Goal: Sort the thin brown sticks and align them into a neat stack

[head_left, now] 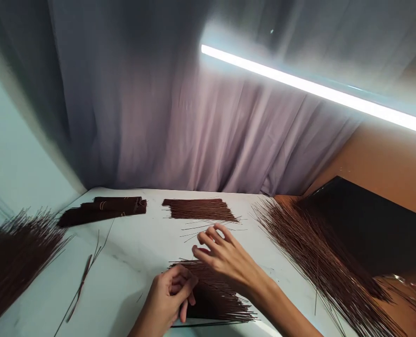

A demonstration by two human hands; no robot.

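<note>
Low in the view, a pile of thin dark brown sticks (217, 295) lies crosswise on the white table, right under my hands. My left hand (174, 290) is at the pile's left end, with its fingers curled in and thumb against them; what they hold, if anything, is hidden. My right hand (218, 250) hovers over the pile's far side, its bent fingers apart and nothing visible in them. Just beyond its fingertips, a few loose sticks (197, 227) are scattered on the tabletop. Behind these, a flat layer of sticks (199, 209) lies side by side.
Tied dark bundles (106, 209) lie at the back left. Large heaps of sticks flank the table, one left (21, 262) and one right (320, 252), beside a black panel (376, 224). A small tied bunch (83, 283) lies left of my hands. A curtain (180, 117) hangs behind.
</note>
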